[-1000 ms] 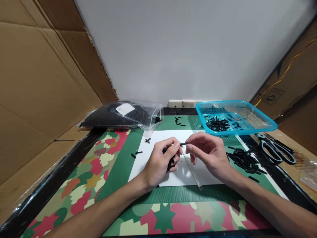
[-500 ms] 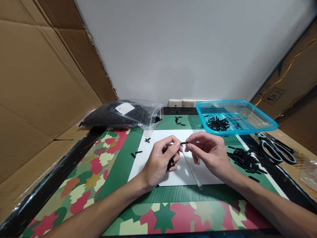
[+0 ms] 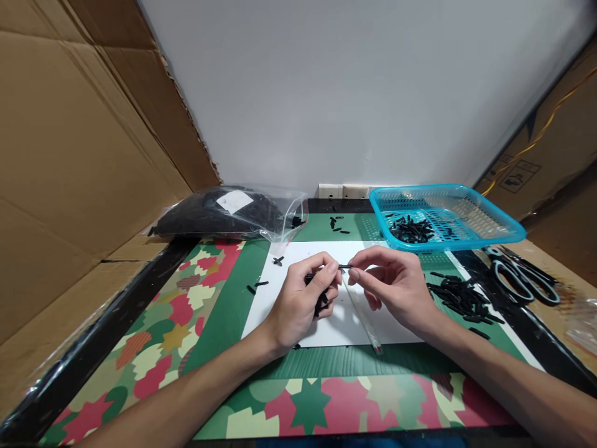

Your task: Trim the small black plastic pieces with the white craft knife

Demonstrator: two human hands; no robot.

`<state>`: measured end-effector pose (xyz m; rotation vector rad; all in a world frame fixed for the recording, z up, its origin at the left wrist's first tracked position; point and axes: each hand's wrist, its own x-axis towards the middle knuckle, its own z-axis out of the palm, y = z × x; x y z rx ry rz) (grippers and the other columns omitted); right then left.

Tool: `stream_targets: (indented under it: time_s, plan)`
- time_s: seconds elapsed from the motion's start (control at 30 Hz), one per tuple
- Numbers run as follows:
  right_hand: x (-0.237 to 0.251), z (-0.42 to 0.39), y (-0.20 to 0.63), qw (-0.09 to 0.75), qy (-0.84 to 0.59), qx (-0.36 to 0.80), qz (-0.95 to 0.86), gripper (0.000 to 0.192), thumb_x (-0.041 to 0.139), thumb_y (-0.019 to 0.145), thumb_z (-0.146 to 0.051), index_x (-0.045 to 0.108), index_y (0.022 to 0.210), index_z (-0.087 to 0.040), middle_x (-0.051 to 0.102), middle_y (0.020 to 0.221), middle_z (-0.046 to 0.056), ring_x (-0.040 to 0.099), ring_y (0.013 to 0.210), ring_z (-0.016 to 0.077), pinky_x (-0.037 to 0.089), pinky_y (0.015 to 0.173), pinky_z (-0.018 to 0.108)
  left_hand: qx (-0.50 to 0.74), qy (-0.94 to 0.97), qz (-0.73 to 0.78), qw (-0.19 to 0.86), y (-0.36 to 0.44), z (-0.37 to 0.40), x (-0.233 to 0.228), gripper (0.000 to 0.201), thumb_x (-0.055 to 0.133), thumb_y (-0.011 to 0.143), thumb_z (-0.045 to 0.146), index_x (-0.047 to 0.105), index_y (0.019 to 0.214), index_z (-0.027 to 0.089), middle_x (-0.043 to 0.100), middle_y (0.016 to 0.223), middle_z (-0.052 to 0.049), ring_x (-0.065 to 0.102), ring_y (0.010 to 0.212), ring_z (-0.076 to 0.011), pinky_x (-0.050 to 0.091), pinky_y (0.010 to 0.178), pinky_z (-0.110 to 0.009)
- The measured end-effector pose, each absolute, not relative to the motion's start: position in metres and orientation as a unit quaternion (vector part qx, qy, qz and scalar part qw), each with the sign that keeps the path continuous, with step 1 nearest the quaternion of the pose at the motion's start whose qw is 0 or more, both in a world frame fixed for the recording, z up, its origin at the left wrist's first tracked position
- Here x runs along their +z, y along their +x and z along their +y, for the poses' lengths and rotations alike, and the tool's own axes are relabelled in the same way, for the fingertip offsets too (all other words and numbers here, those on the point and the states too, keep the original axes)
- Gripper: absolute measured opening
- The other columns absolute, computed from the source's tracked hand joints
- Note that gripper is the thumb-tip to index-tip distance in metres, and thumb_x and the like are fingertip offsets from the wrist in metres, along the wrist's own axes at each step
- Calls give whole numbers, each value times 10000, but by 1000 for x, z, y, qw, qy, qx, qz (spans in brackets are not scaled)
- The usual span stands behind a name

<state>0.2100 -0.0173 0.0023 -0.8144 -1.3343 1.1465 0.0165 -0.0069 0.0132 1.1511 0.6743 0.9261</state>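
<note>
Nearest lay the mat (image 3: 310, 407), its border patterned in pink, cream and green, spread over a black-edged counter (image 3: 559, 348). A white sheet (image 3: 396, 333) covered the mat's middle, and on it a thin pale stick (image 3: 361, 314) slanted, its lower end reaching past the sheet's near edge.

Above the sheet, the left hand (image 3: 305, 295) was curled, its lower fingers closed around a bunch of black pieces (image 3: 321, 305). Its thumb and forefinger pinched one end of a single black piece (image 3: 346, 267). The right hand (image 3: 392, 277) met it from the other side, thumb and forefinger drawn narrow on the opposite end, the other fingers loosely bent. The piece lay roughly level in the small gap between the two hands.

To the right of the right hand sat a loose pile (image 3: 459, 298) of similar pieces, with scissors (image 3: 522, 280) beyond it to the right. Farther back, a blue basket (image 3: 504, 238) held more of them, and at the left a clear zip bag (image 3: 224, 214) bulged with dark contents. Behind everything rose a pale wall (image 3: 336, 93).
</note>
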Motion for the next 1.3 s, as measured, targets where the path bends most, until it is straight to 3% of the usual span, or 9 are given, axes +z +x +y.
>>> stream_targets:
  time_s: [0.37,0.8,1.3]
  plan:
    - [2,-17,209,569,-347,476,-574,185,908,868,-343,809,908,-192,756,753,12,556,430,69,480,362,184,418,514,313,681,16,-6,14,378,712,1002,490,611,843,162,518,785,21,418,563,-57,317,440,-142]
    - [1,-16,211,564,-374,457,-578,256,928,842,-401,812,917,-186,801,826,42,650,399,108,521,344,213,401,522,311,686,14,-8,17,355,701,1011,483,581,874,179,478,681,54,362,518,-52,303,439,-141]
    - [1,-14,212,583,-348,480,-556,239,936,830,-398,826,898,-196,793,825,49,688,533,142,538,358,218,405,535,312,673,16,-9,17,324,687,1016,490,603,923,192,457,598,74,331,486,-58,317,431,-143]
